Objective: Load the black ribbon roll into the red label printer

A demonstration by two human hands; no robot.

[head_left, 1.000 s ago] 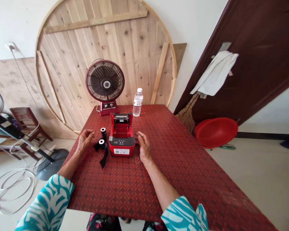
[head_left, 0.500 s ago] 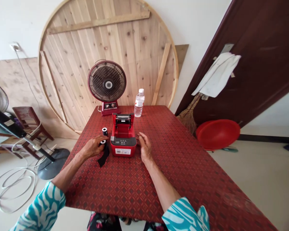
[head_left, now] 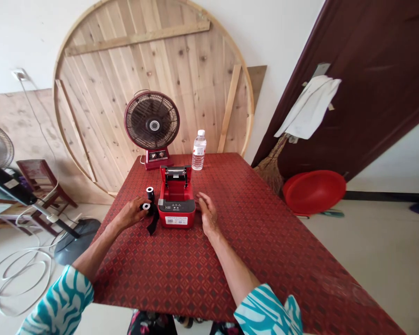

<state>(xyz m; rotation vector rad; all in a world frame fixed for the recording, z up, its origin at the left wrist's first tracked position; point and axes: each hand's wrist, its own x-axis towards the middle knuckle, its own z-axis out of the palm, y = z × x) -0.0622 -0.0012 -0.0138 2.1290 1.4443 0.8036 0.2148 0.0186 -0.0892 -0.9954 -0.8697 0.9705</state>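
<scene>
A small red printer (head_left: 176,201) with its lid up sits mid-table on the red patterned cloth (head_left: 230,251). My left hand (head_left: 131,213) is closed round a black ribbon roll (head_left: 147,207) just left of the printer, and a loose black strip hangs from the roll. A second black roll (head_left: 149,191) stands upright a little farther back. My right hand (head_left: 206,213) rests open and flat on the cloth to the right of the printer, holding nothing.
A red table fan (head_left: 152,126) and a water bottle (head_left: 198,150) stand at the table's far edge before a round wooden board. A red basin (head_left: 313,190) and a broom lie on the floor right; a fan stand and cables lie left.
My left hand moved right from the cloth onto the nearer black roll and closed on it. My right hand stayed beside the printer.
</scene>
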